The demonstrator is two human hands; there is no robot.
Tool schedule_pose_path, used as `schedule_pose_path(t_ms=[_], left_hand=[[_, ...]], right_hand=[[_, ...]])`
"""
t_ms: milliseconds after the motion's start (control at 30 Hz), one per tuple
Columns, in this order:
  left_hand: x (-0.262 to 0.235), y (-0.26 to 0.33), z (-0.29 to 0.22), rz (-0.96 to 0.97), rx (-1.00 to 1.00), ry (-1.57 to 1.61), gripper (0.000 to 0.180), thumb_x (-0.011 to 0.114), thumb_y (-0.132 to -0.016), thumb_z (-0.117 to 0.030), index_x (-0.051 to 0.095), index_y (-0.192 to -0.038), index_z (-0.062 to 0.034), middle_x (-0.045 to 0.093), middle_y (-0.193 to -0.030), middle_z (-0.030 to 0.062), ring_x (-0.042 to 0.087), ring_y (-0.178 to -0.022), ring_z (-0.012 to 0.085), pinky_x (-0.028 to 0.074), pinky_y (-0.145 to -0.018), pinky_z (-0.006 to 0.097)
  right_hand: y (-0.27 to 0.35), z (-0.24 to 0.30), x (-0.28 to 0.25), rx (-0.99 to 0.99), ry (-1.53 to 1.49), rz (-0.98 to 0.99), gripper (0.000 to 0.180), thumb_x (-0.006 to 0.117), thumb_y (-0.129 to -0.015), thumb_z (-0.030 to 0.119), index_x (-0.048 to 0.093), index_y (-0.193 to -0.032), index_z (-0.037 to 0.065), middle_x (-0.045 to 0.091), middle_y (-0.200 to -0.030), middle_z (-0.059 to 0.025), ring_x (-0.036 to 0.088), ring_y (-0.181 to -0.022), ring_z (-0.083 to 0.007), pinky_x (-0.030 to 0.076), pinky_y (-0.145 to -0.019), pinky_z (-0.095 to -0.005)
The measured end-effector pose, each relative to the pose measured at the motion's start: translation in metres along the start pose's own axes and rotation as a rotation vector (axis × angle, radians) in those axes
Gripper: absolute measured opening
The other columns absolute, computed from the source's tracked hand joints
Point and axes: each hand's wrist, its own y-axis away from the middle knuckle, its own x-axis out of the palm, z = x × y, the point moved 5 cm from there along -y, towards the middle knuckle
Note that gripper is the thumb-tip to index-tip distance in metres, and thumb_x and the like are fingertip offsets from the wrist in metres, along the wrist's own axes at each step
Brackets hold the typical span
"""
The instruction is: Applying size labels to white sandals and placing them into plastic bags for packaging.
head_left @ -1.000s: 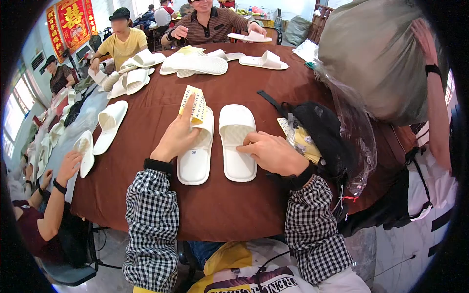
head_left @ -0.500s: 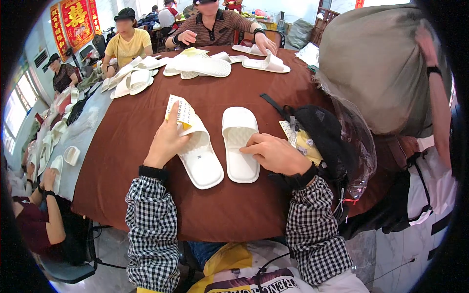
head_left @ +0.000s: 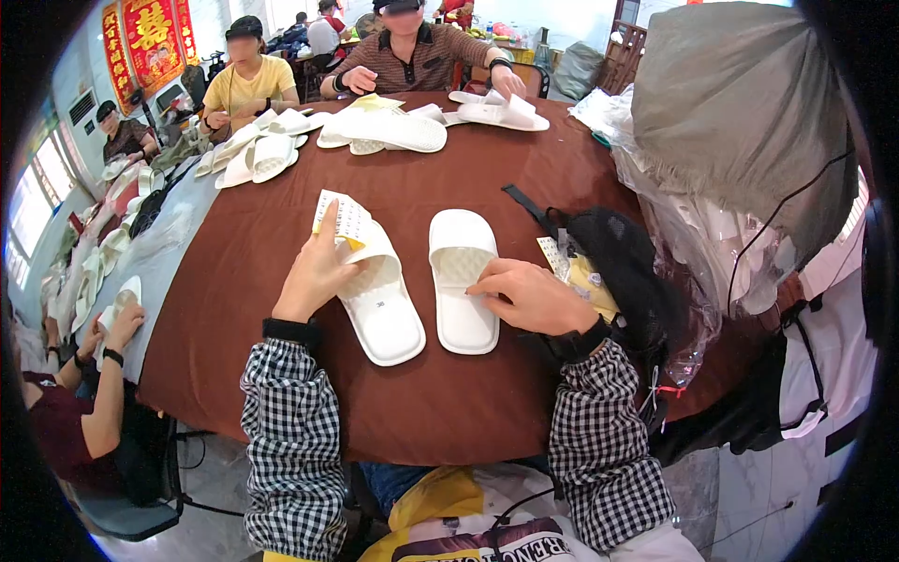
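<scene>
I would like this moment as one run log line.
left hand: holds sticker sheet at left slipper | right hand: at right slipper | surface: brown tablecloth

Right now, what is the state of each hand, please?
Left hand: holding the sticker sheet, at the left slipper.
Right hand: curled over the right slipper; its grip cannot be told.
</scene>
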Motion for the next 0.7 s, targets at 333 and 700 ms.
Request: schedule_pose_path(t_ms=[333,700], left_hand=[[-0.008,0.003,0.006,0.06,-0.01,0.125,0.1,0.081,-0.076,-0.022,0.02,-0.151,0.0042,0.06,-0.122,0.026,0.062,-0.111,0.0322,0.049,-0.095,0.037],[-0.017,0.002,0.014,0.0,-0.028,0.072,0.098,0.081,-0.077,-0.03,0.025,-0.148,0.0077,0.066,-0.096,0.0193,0.064,-0.086,0.0238,0.052,-0.077,0.033]], right_hand=[[-0.026,-0.02,-0.005,-0.005,0.012,-0.537,0.05,0.069,-0.086,0.023,0.055,-0.131,0.006,0.046,-0.138,-0.0214,0.044,-0.129,-0.039,0.04,-0.106,-0.045],[-0.025,-0.035,-0.009,0.083,0.039,-0.347,0.054,0.071,-0.082,0.048,0.064,-0.119,0.009,0.057,-0.116,-0.021,0.056,-0.109,-0.0367,0.045,-0.097,-0.0447]])
